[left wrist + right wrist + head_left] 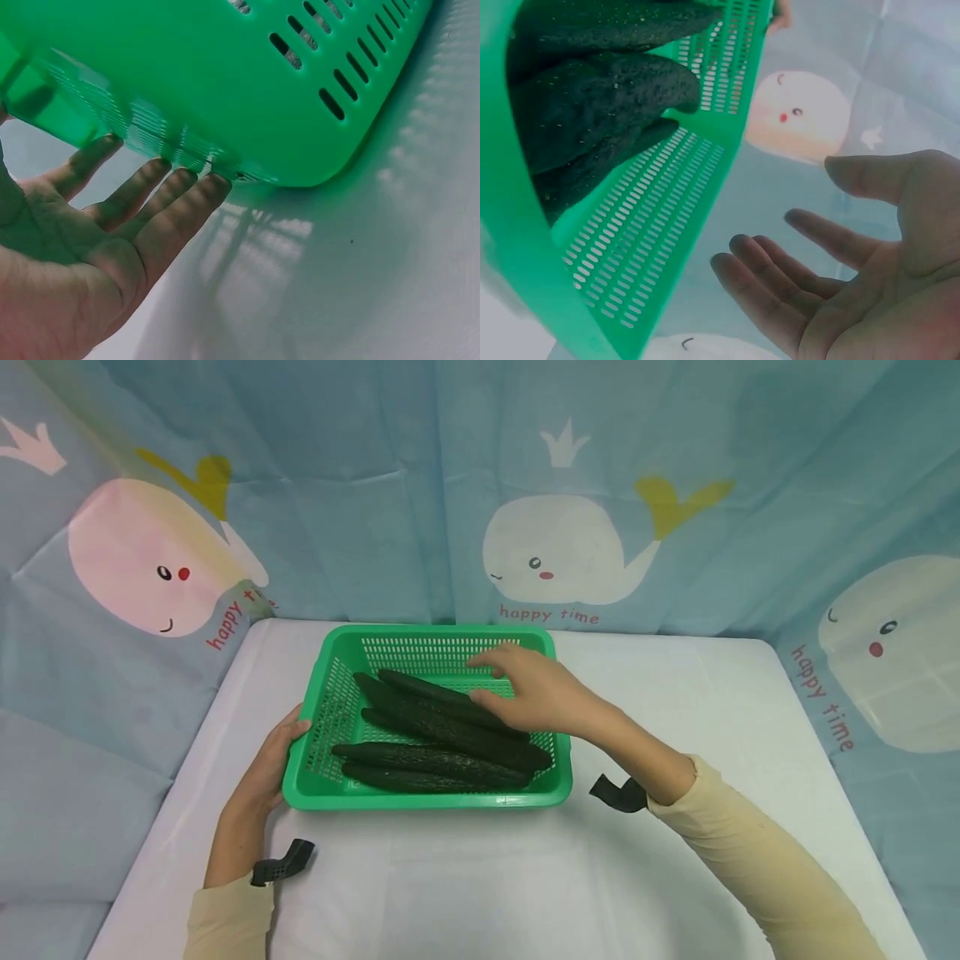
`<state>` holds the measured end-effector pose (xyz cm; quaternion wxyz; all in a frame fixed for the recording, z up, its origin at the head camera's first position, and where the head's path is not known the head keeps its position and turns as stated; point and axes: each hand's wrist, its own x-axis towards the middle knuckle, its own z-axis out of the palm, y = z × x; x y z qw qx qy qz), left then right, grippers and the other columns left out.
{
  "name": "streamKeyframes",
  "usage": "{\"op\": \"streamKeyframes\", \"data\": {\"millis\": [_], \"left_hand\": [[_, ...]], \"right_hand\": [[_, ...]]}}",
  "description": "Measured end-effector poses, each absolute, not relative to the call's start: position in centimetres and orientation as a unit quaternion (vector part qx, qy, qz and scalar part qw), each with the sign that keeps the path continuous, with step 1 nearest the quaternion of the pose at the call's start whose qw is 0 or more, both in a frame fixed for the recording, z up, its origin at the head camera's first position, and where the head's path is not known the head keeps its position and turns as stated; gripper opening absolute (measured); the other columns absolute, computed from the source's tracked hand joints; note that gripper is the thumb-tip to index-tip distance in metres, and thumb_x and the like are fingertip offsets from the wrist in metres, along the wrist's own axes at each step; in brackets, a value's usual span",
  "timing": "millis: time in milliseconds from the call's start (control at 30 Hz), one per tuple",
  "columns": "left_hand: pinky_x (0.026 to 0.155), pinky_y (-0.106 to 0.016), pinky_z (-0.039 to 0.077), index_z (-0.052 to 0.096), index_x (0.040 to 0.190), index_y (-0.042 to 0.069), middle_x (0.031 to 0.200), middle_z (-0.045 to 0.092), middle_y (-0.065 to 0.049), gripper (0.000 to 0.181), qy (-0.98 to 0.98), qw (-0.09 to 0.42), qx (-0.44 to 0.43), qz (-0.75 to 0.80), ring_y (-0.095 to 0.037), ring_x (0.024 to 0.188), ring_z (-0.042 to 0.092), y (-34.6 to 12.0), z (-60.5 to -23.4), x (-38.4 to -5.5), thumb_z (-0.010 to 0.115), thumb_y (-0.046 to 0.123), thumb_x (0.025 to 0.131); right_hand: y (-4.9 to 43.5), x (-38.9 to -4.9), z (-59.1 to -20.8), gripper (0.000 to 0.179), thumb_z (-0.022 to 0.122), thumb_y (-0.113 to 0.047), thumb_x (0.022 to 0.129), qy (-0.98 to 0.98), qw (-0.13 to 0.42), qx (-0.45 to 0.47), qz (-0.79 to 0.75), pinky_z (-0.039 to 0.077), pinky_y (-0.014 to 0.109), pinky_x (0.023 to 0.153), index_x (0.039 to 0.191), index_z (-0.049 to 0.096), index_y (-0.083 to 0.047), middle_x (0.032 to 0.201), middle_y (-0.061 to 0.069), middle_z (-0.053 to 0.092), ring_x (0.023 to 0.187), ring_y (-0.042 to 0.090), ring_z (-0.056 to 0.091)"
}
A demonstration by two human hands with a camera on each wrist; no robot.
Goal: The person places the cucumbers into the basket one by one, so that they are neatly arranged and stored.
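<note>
A green plastic basket (427, 803) with slotted walls stands on the white table. Inside lie several long dark-green cucumbers (442, 760), bumpy-skinned and mostly side by side. My left hand (273, 760) holds the basket's left side, its thumb at the rim and its fingers against the outer wall. In the left wrist view those fingers (187, 206) touch the green wall from outside. Over the right part of the basket hovers my right hand (532, 689), fingers spread and holding nothing. The right wrist view shows that hand (855, 277) apart from the cucumbers (607, 97).
White cloth covers the table (480, 877). A blue curtain (360, 527) with whale prints hangs behind and along both sides. Black straps (281, 864) sit at both wrists, next to beige sleeves (757, 852).
</note>
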<state>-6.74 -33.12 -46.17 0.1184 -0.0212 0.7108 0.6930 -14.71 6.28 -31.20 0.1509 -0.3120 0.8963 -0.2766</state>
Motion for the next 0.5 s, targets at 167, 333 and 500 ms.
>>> {"op": "streamKeyframes", "data": {"millis": [167,333,500], "left_hand": [[0.090,-0.021,0.062,0.009,0.170,0.003,0.131,0.058,0.015,0.069,0.716,0.122,-0.023,0.686,0.000,0.115,0.066,-33.8,-46.4,-6.4,0.035,0.035,0.115],[0.085,-0.016,0.061,0.025,0.169,0.013,0.133,0.056,0.019,0.061,0.790,0.071,-0.031,0.608,0.006,0.113,0.065,-35.4,-45.7,-5.0,0.046,0.027,0.113],[0.092,-0.003,0.050,0.036,0.166,0.018,0.149,0.055,0.008,0.057,0.863,-0.017,-0.016,0.504,0.014,0.124,0.053,-36.0,-44.3,-4.3,0.052,0.018,0.111]], "right_hand": [[7.2,-14.0,-31.8,0.049,0.065,-0.033,0.105,0.894,0.151,-0.297,-0.299,0.059,0.050,0.102,0.150,0.059,-0.015,0.150,0.006,0.060,0.130,0.025,0.065],[8.2,-13.2,-32.7,0.048,0.066,-0.033,0.105,0.888,0.134,-0.284,-0.335,0.059,0.048,0.103,0.150,0.060,-0.016,0.146,0.004,0.062,0.131,0.025,0.065],[9.9,-12.7,-33.9,0.046,0.068,-0.025,0.104,0.874,0.094,-0.270,-0.392,0.061,0.047,0.106,0.148,0.061,-0.013,0.143,0.005,0.063,0.133,0.025,0.064]]}}
